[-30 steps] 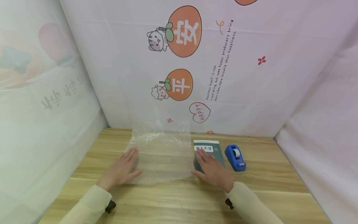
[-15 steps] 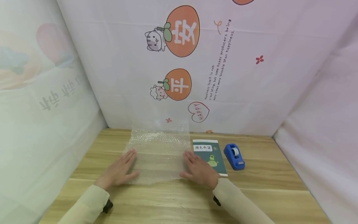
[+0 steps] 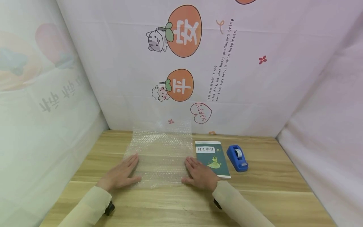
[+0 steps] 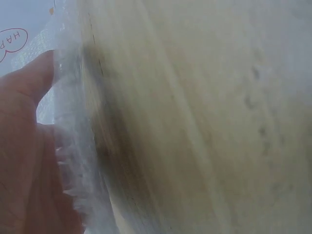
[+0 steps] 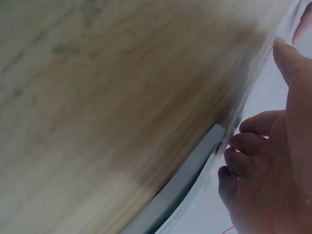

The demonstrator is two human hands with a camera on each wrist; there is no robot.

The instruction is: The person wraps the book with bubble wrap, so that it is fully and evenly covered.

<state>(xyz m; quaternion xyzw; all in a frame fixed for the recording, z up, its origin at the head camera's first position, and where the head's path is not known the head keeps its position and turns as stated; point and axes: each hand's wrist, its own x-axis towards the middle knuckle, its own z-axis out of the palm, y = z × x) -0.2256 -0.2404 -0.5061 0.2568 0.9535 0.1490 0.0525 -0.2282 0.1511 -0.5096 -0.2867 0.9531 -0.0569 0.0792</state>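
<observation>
A clear sheet of bubble wrap [image 3: 163,160] lies flat on the wooden table, its far end bending up against the back cloth. My left hand [image 3: 120,173] rests with straight fingers on its left edge, thumb spread toward the middle. On the right edge lies my right hand [image 3: 201,175], fingers likewise extended. Just beyond that hand is a green booklet [image 3: 205,157] with a white label and a yellow-green drawing. The left wrist view has the wrap's edge [image 4: 73,146] against my fingers. In the right wrist view, the booklet's edge [image 5: 190,183] sits near my fingertips.
To the right of the booklet stands a blue tape dispenser [image 3: 237,158] with a roll in it. A printed white cloth [image 3: 249,104] hangs behind the wooden table [image 3: 170,208], and white cloth also closes off both sides.
My right hand has slid left, off the booklet and onto the bubble wrap's right edge, so the booklet's cover now shows. The left hand has stayed almost in place.
</observation>
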